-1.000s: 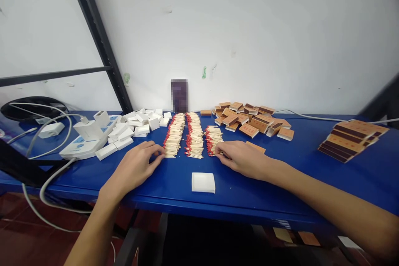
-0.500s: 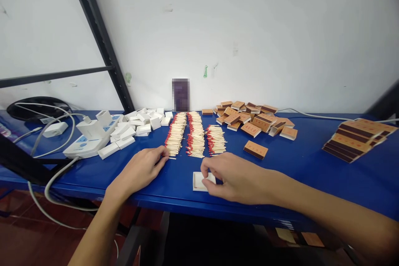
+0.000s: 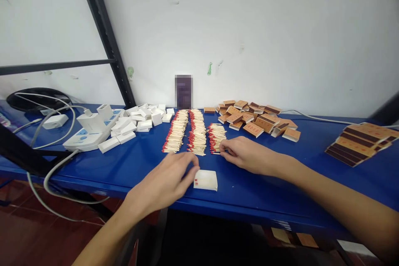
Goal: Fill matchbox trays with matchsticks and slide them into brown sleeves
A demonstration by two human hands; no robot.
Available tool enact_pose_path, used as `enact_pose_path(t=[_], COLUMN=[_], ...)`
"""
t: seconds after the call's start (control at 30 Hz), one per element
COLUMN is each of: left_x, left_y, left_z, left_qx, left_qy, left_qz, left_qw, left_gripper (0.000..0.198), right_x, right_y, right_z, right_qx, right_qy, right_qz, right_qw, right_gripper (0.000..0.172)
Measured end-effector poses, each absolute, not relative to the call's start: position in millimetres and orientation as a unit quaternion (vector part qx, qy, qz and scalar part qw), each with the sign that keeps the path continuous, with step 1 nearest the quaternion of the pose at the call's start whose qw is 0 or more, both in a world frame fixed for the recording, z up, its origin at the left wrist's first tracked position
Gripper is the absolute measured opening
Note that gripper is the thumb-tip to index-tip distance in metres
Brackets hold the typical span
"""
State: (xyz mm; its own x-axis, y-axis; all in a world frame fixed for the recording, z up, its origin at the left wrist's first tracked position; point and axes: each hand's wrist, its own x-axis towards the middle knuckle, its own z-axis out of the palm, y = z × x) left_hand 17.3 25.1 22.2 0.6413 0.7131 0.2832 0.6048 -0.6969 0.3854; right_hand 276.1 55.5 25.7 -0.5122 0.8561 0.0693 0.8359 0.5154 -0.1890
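A small white matchbox tray (image 3: 208,179) lies near the table's front edge, with a couple of red match heads showing at its left end. Over that left end, my left hand (image 3: 170,178) has thumb and forefinger pinched; whatever is between the fingertips is hidden. My right hand (image 3: 246,153) is closed at the near end of the short right row of matches (image 3: 217,135), its fingertips on the tail of a match. Two longer rows stand to the left: the middle matches (image 3: 197,131) and the left matches (image 3: 177,129).
White trays (image 3: 137,118) are heaped at the left, beside a power strip (image 3: 90,135) with plugs and cables. Brown matchbox sleeves (image 3: 254,117) are piled at the back right. More flat sleeves (image 3: 358,145) lie far right. A black shelf post (image 3: 104,33) rises at the left.
My left hand has moved right, from the left row of matches to the tray. My right hand has left the tray for the right row. Red match heads now show in the tray.
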Motion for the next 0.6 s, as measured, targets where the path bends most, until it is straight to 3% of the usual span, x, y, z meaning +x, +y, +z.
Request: enact_pose_path(t=[0.17, 0.23, 0.47, 0.6], left_x=[-3, -12, -26, -28], left_y=[39, 42, 61, 62], left_z=[21, 22, 17, 15], left_qx=[0.810, 0.790, 0.767, 0.797], left_qy=[0.385, 0.381, 0.439, 0.422], left_qz=[0.439, 0.477, 0.441, 0.389], left_qw=[0.062, 0.053, 0.156, 0.191], left_gripper=[0.018, 0.021, 0.057, 0.040], right_x=[255, 245, 240, 239], right_y=[28, 18, 34, 51], right_z=[46, 50, 40, 30], right_qx=[-0.462, -0.433, -0.450, -0.457], right_qy=[-0.868, -0.876, -0.868, -0.873], right_qz=[0.132, 0.165, 0.141, 0.096], right_qw=[0.127, 0.133, 0.153, 0.140], right_gripper=[0.015, 0.014, 0.014, 0.009])
